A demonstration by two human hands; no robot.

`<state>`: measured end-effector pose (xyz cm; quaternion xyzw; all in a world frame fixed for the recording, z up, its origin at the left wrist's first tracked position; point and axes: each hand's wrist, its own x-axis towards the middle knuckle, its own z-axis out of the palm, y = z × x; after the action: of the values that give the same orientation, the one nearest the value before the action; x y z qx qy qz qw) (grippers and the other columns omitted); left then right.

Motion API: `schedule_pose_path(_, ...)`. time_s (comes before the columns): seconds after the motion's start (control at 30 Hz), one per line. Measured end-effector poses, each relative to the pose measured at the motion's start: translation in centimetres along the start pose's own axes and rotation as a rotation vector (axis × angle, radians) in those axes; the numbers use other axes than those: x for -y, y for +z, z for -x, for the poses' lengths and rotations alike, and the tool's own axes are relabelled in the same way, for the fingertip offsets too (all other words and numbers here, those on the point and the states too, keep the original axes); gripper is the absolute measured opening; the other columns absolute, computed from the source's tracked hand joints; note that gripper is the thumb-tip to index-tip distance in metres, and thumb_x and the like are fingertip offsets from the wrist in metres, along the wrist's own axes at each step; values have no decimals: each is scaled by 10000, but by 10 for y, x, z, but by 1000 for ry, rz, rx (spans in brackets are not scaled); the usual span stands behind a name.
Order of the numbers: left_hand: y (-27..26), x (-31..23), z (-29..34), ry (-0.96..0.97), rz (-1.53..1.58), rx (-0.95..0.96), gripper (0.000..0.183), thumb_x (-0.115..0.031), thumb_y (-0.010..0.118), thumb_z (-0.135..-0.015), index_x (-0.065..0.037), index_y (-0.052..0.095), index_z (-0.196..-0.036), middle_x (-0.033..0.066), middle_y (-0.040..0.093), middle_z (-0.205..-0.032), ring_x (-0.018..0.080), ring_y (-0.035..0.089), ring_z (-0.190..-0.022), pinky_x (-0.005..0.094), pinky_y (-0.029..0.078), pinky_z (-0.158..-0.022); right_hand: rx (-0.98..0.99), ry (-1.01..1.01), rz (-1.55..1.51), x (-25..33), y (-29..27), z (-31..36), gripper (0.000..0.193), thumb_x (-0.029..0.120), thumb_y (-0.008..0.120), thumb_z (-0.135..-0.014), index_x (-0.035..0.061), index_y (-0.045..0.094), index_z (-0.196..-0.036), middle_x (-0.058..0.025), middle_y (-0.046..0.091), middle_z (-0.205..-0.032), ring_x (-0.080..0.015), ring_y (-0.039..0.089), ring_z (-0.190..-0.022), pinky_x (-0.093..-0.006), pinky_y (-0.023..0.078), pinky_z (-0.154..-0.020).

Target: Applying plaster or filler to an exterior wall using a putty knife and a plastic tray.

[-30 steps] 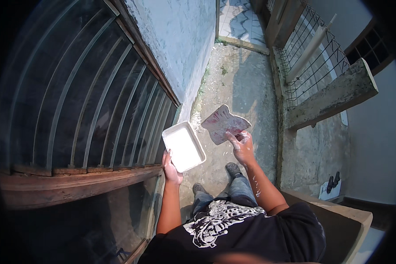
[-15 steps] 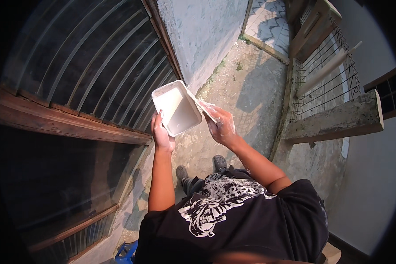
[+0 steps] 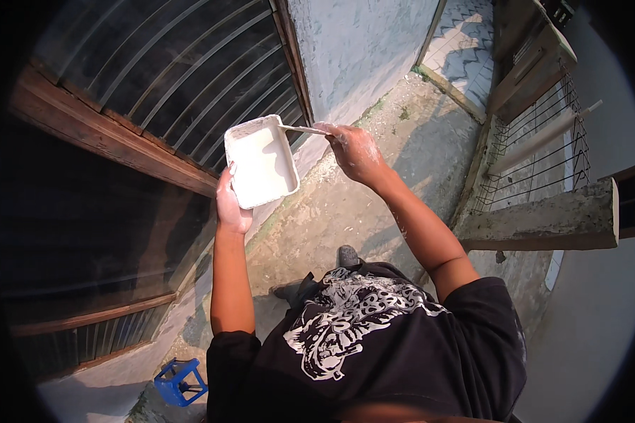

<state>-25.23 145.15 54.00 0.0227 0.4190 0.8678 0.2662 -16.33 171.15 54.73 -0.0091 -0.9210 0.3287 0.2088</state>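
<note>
My left hand, smeared with white, holds a white rectangular tub from its near left side. Inside the tub lies smooth white paint, partly in shadow. A thin, flat, white-coated tool is gripped in my right hand, whose fingers are closed around its near end. Its other end reaches the tub's far right rim. Whether this is a brush or a scraper I cannot tell, as it shows edge-on. White smears cover the back of my right hand and spot the forearm.
A dark barred window with a brown wooden frame runs along the left. Beyond it rises a pale blue wall. A low concrete wall with wire mesh stands right. A blue plastic stool is at lower left.
The tub has moved left in view and levelled out somewhat. My right hand has shifted up and slightly right, farther from the tub, and the tool now spans the gap between them.
</note>
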Motion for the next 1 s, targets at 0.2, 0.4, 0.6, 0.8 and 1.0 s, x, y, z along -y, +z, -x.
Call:
schedule_pose_path(0.2, -34, -22, 20, -56, -69, 29, 410, -296, 445, -1004, 0, 579, -1254, 97, 663, -1182, 211, 645, -1067, 353, 504, -946, -120, -318, -14, 43, -42, -27, 196, 34, 581, -896, 74, 648, -1076, -138, 691, -936, -351, 655, -869, -434, 499, -774)
schedule_pose_path(0.4, -55, -51, 46, -167, -115, 51, 409, -297, 434, -1012, -4, 585, -1254, 103, 670, -1185, 204, 656, -1045, 351, 510, -935, 39, -802, 254, 118, -23, -28, 271, 24, 621, -839, 147, 681, -1073, -40, 685, -1070, -247, 622, -1005, -393, 455, -930)
schedule_pose_path(0.6, -91, -76, 81, -198, -46, 181, 420, -305, 408, -1021, -3, 583, -1255, 110, 672, -1179, 206, 665, -1025, 356, 521, -930, 226, -835, 464, 177, 32, -6, 280, 108, 652, -816, 204, 700, -1074, 7, 685, -1104, -191, 615, -1086, -375, 428, -991)
schedule_pose_path(0.8, -136, -106, 124, -240, -22, 203, 427, -300, 402, -1018, 3, 574, -1265, 118, 670, -1183, 211, 662, -1036, 372, 523, -933, 328, -827, 447, 232, 80, 17, 321, 94, 648, -801, 186, 722, -1100, 2, 687, -1127, -196, 619, -1092, -377, 431, -995)
schedule_pose_path(1.0, -186, -128, 161, -236, -32, 135, 427, -292, 399, -1012, 0, 576, -1268, 118, 673, -1182, 221, 662, -1041, 368, 522, -934, 343, -689, 286, 281, 106, 40, 301, 39, 644, -796, 112, 710, -1080, -50, 702, -1061, -227, 629, -1071, -387, 439, -965)
